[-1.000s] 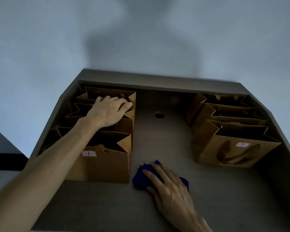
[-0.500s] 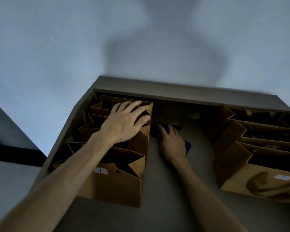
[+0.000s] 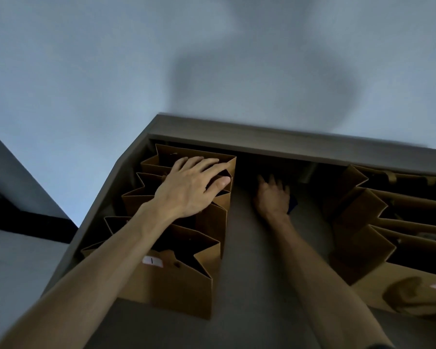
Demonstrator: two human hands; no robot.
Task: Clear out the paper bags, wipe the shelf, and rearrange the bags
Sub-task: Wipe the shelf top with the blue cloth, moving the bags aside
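Note:
A row of brown paper bags (image 3: 176, 285) stands open along the left of the grey shelf (image 3: 257, 273). My left hand (image 3: 194, 187) lies flat on the tops of the rear bags, fingers spread. A second row of brown bags (image 3: 363, 250) stands on the right. Between the rows my right hand (image 3: 272, 195) reaches far back in the dark, pressing on a blue cloth (image 3: 293, 205); only a sliver of the cloth shows at the hand's right edge.
The shelf's raised back edge (image 3: 275, 139) runs just behind my right hand, with a pale wall (image 3: 161, 59) above it. The front left bag carries a small white label (image 3: 152, 260). A strip of bare shelf runs between the two rows.
My right hand has slid the blue cloth from the shelf's front to the far back between the rows. My left hand stays on the left bags. The view has shifted left and closer.

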